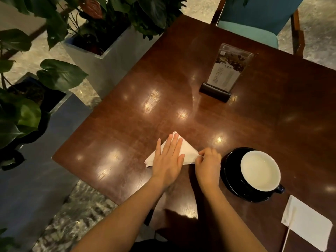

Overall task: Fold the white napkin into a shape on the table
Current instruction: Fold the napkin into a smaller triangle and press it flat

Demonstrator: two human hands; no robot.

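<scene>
The white napkin [189, 149] lies folded into a triangle on the dark wooden table [263, 128], near its front left part. My left hand [168, 160] rests flat on the napkin with fingers together, covering its middle and pressing it down. My right hand [209, 165] is curled at the napkin's right corner, with fingertips pinching that point. The napkin's left corner sticks out past my left hand.
A dark cup with a white inside [260, 170] stands on a black saucer [234, 188] just right of my right hand. A second white napkin with a thin stick [307, 223] lies at front right. A menu stand [227, 73] is farther back. Planters [109, 57] stand left, a teal chair [254, 19] behind.
</scene>
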